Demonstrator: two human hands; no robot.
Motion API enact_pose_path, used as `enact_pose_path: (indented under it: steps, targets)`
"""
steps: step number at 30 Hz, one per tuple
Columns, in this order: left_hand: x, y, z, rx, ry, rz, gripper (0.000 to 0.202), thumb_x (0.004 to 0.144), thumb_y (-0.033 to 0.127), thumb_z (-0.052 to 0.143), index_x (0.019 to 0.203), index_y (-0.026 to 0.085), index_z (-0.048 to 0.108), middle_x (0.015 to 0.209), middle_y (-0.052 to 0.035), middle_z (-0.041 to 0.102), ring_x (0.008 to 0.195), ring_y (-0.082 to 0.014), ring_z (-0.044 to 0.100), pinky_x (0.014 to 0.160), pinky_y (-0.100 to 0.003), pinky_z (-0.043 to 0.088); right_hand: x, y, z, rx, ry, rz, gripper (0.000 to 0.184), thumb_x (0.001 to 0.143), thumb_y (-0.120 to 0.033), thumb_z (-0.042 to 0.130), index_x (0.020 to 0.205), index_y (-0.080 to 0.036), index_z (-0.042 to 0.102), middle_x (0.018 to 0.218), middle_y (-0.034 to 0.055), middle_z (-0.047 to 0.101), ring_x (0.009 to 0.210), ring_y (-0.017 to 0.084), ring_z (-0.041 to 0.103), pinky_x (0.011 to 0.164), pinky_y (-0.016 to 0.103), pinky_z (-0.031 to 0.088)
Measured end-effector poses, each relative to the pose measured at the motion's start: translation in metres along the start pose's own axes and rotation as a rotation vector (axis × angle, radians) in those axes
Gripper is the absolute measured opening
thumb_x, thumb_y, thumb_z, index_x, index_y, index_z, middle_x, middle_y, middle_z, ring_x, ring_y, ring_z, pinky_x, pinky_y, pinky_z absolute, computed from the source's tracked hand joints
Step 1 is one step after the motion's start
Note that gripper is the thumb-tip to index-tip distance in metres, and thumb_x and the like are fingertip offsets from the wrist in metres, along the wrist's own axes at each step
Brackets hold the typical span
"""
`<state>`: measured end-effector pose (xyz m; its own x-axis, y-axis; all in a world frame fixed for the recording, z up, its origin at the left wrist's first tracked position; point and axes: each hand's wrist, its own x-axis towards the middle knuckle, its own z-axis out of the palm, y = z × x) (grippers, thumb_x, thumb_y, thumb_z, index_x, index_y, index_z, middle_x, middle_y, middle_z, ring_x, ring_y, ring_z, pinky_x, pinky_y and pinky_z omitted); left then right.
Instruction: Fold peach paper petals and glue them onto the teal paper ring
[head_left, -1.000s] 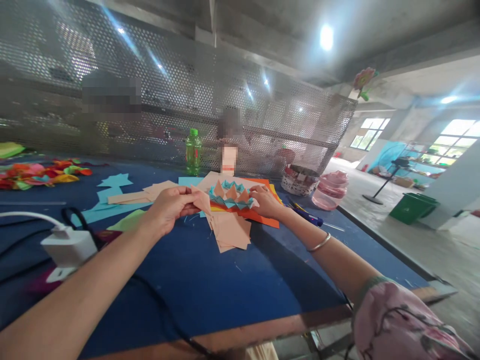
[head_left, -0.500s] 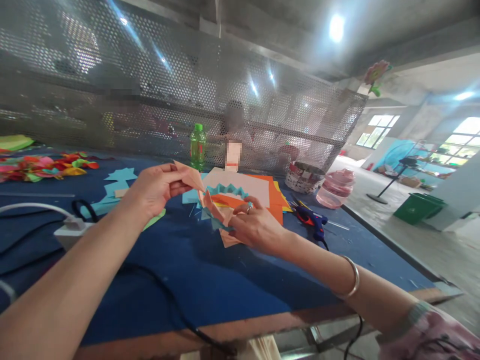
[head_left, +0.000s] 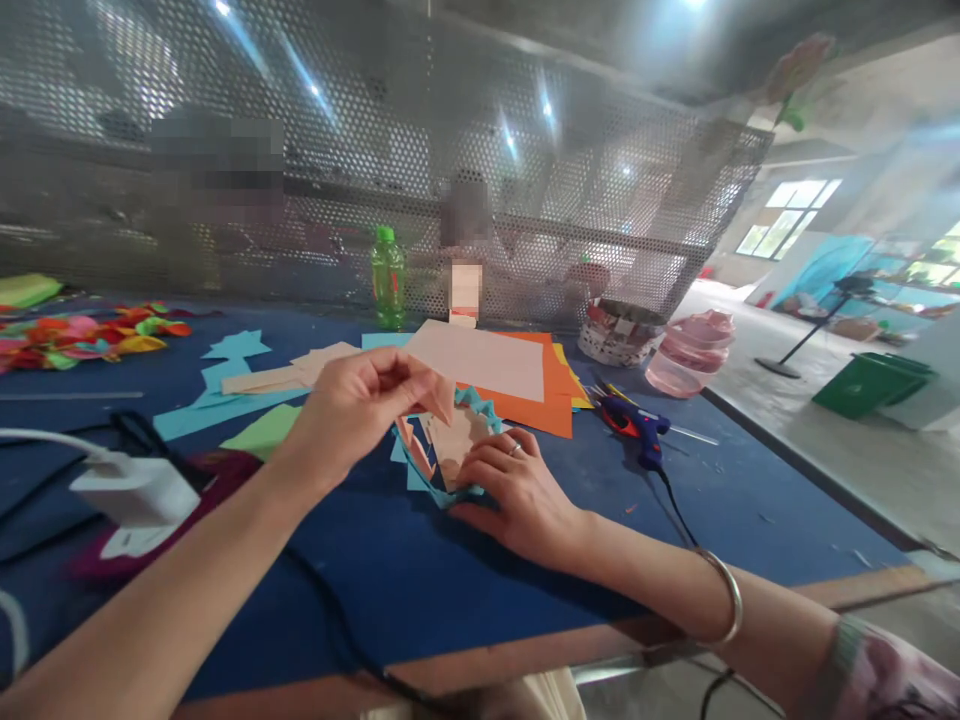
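My left hand (head_left: 367,395) pinches a folded peach paper piece (head_left: 444,400) between thumb and fingers, over the left part of a blue zigzag-edged paper ring (head_left: 484,408). The ring stands on the blue table, and more peach paper (head_left: 456,445) shows inside it. My right hand (head_left: 517,485) is closed on the ring's near right side, with fingers curled over the edge; its fingertips are partly hidden. Behind the ring lie a pale pink sheet (head_left: 480,358) and an orange sheet (head_left: 517,408).
A blue glue gun (head_left: 637,425) lies on the right, near a basket (head_left: 616,335) and a pink container (head_left: 690,355). Further left are a green bottle (head_left: 388,285), cut blue paper (head_left: 236,345), bright petals (head_left: 82,335) and a white charger (head_left: 135,490) with cables. A perforated screen rises behind.
My left hand has come down and right with the peach paper, closer to the ring. My right hand has shifted slightly lower, and the ring's interior shows more. The view has turned slightly.
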<state>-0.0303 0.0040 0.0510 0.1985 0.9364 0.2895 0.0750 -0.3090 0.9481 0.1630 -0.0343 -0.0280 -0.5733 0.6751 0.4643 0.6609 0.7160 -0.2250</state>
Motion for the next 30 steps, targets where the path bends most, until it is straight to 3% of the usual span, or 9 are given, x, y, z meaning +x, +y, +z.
enact_pose_path:
  steps: [5,9,12,17,20,25,30]
  targets:
    - [-0.005,0.003,0.013,0.177,0.011,-0.096,0.012,0.069,0.034,0.074,0.069,0.023,0.071,0.072,-0.0026,0.073,0.064,-0.0196,0.066,0.055,-0.025,0.052,-0.001,0.001,0.003,0.048,0.067,-0.019,0.015,0.088,-0.036,0.062,0.085,-0.022,0.062,0.084,-0.0012,0.07,0.094,0.016,0.057,0.095,0.038,0.027]
    - [-0.006,-0.002,0.013,0.26,-0.094,-0.064,0.011,0.067,0.035,0.075,0.07,0.025,0.073,0.074,-0.0021,0.073,0.07,-0.0218,0.068,0.061,-0.027,0.054,-0.005,-0.004,-0.003,-0.151,0.136,-0.288,0.016,0.091,-0.015,0.052,0.082,-0.02,0.064,0.076,-0.0016,0.069,0.086,0.015,0.057,0.096,0.04,0.03]
    - [-0.013,-0.001,0.012,0.367,-0.159,0.011,0.009,0.074,0.035,0.069,0.075,0.028,0.073,0.078,-0.0009,0.074,0.071,-0.0213,0.069,0.063,-0.027,0.056,-0.009,-0.009,-0.007,-0.254,0.192,-0.432,0.018,0.088,-0.012,0.054,0.076,-0.02,0.064,0.074,-0.0018,0.069,0.083,0.015,0.057,0.092,0.037,0.036]
    - [-0.033,0.02,0.017,0.475,0.075,0.199,0.009,0.081,0.039,0.062,0.082,0.039,0.071,0.086,0.0056,0.075,0.075,-0.0211,0.071,0.06,-0.028,0.058,-0.012,-0.011,-0.008,-0.316,0.233,-0.461,0.017,0.087,-0.013,0.058,0.072,-0.019,0.064,0.076,-0.0014,0.069,0.083,0.015,0.057,0.089,0.036,0.04]
    - [-0.041,0.025,0.023,0.594,0.124,0.298,0.01,0.082,0.04,0.061,0.085,0.043,0.069,0.083,0.0071,0.075,0.068,-0.0206,0.07,0.052,-0.028,0.054,-0.012,-0.011,-0.01,-0.321,0.243,-0.476,0.018,0.086,-0.013,0.059,0.07,-0.019,0.064,0.075,-0.0018,0.068,0.084,0.015,0.057,0.088,0.036,0.04]
    - [-0.04,0.002,0.026,0.706,-0.093,0.189,0.015,0.087,0.033,0.054,0.074,0.028,0.062,0.06,0.0045,0.068,0.048,-0.0134,0.06,0.05,-0.024,0.045,-0.015,-0.011,-0.014,-0.303,0.261,-0.456,0.02,0.086,-0.012,0.058,0.068,-0.018,0.063,0.077,-0.0012,0.068,0.086,0.016,0.057,0.087,0.036,0.039]
    - [-0.035,-0.018,0.02,0.688,-0.23,0.026,0.014,0.088,0.028,0.052,0.077,0.022,0.058,0.068,0.0029,0.068,0.058,-0.0129,0.061,0.053,-0.023,0.042,-0.016,-0.011,-0.012,-0.282,0.259,-0.44,0.021,0.086,-0.011,0.057,0.067,-0.017,0.062,0.072,-0.0006,0.067,0.082,0.014,0.057,0.087,0.034,0.039]
